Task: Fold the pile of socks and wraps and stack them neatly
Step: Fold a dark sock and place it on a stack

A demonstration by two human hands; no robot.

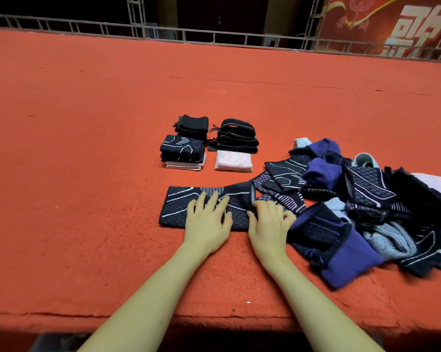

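Head view: a dark patterned sock (204, 207) lies flat and stretched sideways near the front edge of the red-felted bench (87, 174), a little right of the middle. The left hand (209, 219) rests on it with fingers spread and straight, pressing it down. The right hand (269, 219) sits at the sock's right end with fingers curled; it looks to be pinching that end, though the grip itself is partly hidden.

The sock looks light, limp and stretchy, with no stiffness of its own, so it should fold wherever it is creased and may spring or slide on itself; the felt likely grips it well. Best hold, as I judge it: pinch one short end while the other hand pins the middle as the fold line.

To the right, toward the right edge, lies the unfolded pile (366, 207) of dark, purple and grey pieces, tangled and overlapping. Farther back, toward the middle, stand four folded stacks: black (192, 124), black wraps (237, 137), patterned on pink (182, 151), and pink (233, 161).

No containers are in view; everything lies straight on the felt.
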